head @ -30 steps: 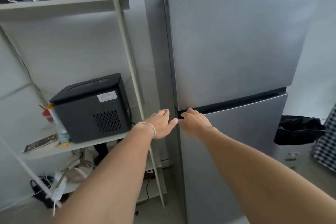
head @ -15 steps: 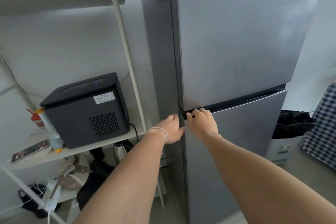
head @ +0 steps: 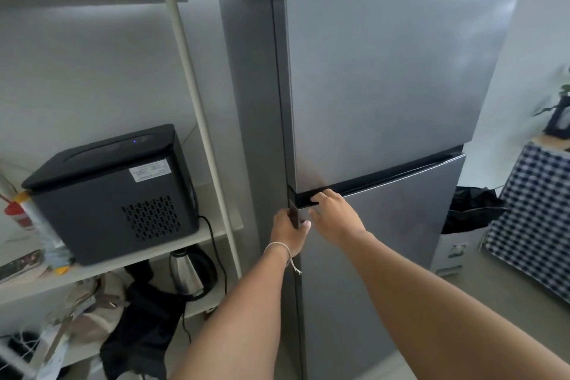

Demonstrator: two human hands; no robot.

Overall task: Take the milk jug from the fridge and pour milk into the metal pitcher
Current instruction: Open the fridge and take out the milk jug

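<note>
A tall grey two-door fridge [head: 385, 71] fills the middle of the view. Its lower door [head: 385, 256] stands slightly ajar at the top left corner. My left hand [head: 288, 234] wraps around that door's left edge just below the corner, thumb on the front face. My right hand [head: 334, 214] has its fingers hooked into the dark recessed handle gap [head: 401, 174] along the top of the lower door. The upper door is closed. Neither the milk jug nor the metal pitcher is in view.
A white shelf rack [head: 197, 95] stands close on the fridge's left, holding a black boxy appliance [head: 114, 191] and, below it, a steel kettle [head: 185, 274]. A bin with a black bag [head: 468, 210] and a checked-cloth table [head: 536, 210] stand to the right.
My left hand has moved from resting flat on the fridge's side to gripping the lower door's edge. The door's corner has come slightly out. The view has shifted left and down.
</note>
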